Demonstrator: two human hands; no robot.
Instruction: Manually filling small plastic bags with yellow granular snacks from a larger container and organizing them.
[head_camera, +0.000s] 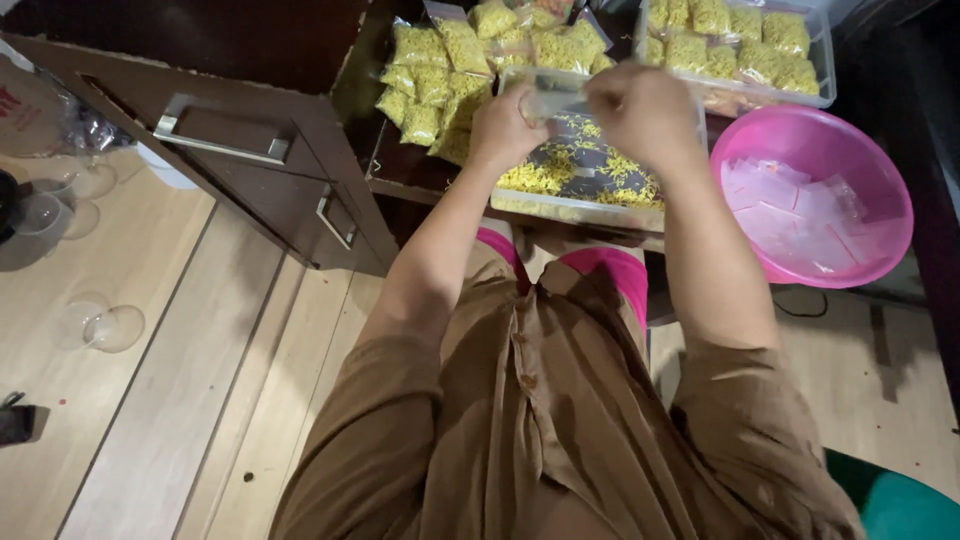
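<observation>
Upper middle of the frame: both hands are meeting over a shallow tray (560, 205), working a small clear plastic bag (552, 100) between them.
Left hand: the left hand (505, 125) is pinching the bag's left edge, fingers curled around it, wrist bent upward.
Right hand: the right hand (645, 110) is closing over the bag's right end, knuckles toward the camera; fingertips are hidden, so the exact grip is not showing.
State of the hands: together, both clamped on the same bag.
Bag handling: it is looking thin, limp and very light, likely slippery film; taking it by the 2 top corners at the mouth seems the sure hold, since the middle would just crumple.
Tray contents: loose yellow noodle-like snack (540, 178) is lying scattered across the dark tray floor, directly beneath the bag.
Arm pose: both forearms are reaching forward from brown sleeves, elbows wide, converging at the wrists.
Upper centre: a heap of filled yellow packets (430, 75) is piling up beside the tray.
Upper right: a clear bin (826, 70) is holding more filled packets.
Right of frame: a pink basin (880, 170) is sitting close to the right forearm, with empty clear pouches (790, 210) inside.
Left edge: glass cups (100, 325) are resting on the pale wooden floor (180, 400), well apart from the work.
</observation>
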